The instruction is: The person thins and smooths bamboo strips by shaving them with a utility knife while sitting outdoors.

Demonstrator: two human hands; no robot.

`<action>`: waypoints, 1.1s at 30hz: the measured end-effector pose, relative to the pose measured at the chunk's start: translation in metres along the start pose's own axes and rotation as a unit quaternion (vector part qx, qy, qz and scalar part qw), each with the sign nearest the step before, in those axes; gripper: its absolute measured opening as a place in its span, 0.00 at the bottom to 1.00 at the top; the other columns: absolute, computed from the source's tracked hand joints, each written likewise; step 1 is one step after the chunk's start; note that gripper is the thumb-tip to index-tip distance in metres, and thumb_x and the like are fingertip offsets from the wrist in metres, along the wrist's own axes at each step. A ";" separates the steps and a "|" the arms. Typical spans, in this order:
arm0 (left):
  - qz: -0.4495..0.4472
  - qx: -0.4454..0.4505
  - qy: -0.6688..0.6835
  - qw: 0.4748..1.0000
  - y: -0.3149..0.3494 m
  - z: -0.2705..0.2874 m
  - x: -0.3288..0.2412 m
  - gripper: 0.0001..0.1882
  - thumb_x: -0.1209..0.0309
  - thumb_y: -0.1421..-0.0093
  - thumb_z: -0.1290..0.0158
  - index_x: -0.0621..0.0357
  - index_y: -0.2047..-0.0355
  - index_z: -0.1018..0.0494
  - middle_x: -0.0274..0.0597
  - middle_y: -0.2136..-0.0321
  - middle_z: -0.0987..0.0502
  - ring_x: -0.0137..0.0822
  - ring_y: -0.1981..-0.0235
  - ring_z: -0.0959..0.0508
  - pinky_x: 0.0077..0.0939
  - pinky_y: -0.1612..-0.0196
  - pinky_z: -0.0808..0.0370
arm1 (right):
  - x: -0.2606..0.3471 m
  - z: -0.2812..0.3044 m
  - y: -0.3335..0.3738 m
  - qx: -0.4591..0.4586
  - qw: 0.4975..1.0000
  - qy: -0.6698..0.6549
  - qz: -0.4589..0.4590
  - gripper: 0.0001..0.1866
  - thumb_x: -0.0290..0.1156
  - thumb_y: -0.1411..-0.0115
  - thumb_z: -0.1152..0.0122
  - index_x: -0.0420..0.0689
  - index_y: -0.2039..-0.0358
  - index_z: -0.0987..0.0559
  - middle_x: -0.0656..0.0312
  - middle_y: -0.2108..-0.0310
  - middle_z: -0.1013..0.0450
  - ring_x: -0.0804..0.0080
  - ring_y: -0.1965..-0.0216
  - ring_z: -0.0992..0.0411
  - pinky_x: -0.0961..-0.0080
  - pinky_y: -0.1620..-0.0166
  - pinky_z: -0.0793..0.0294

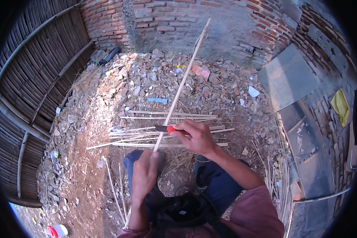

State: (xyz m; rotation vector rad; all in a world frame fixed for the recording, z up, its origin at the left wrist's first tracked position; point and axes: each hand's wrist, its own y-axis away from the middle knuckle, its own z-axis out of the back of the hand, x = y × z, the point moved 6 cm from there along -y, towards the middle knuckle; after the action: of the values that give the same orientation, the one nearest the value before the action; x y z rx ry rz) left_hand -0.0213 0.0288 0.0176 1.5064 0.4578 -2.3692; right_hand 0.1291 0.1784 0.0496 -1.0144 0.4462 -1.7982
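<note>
My left hand (144,174) grips the near end of a long thin bamboo strip (183,81) that slants up and away toward the brick wall. My right hand (196,137) holds a knife with a red handle (171,129); its dark blade (161,128) points left and lies across the strip just above my left hand. Beneath both hands several split bamboo strips (166,115) lie side by side on the ground. My knees in dark trousers show below the hands.
Rubble and litter (154,75) cover the ground up to the brick wall (166,20). A bamboo fence (35,79) curves along the left. Grey boards (287,75) lean at the right, with thin bamboo sticks (279,186) beside them. A white bottle with a red cap (56,231) lies at the lower left.
</note>
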 end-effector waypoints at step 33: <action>0.163 0.130 -0.026 0.978 0.142 0.045 0.071 0.17 0.61 0.24 0.48 0.63 0.65 0.25 0.42 0.83 0.30 0.30 0.80 0.31 0.33 0.74 0.35 | -0.271 0.082 0.019 -0.212 0.920 0.069 -0.321 0.16 0.44 0.30 0.33 0.42 0.62 0.22 0.56 0.73 0.19 0.69 0.74 0.22 0.68 0.68 0.26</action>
State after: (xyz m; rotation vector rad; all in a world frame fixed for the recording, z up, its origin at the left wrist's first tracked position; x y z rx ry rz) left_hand -0.0281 -0.1239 -0.0440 1.4863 -0.1121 -2.2601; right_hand 0.2506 0.4208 -0.0344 -1.4565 0.6628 -2.4344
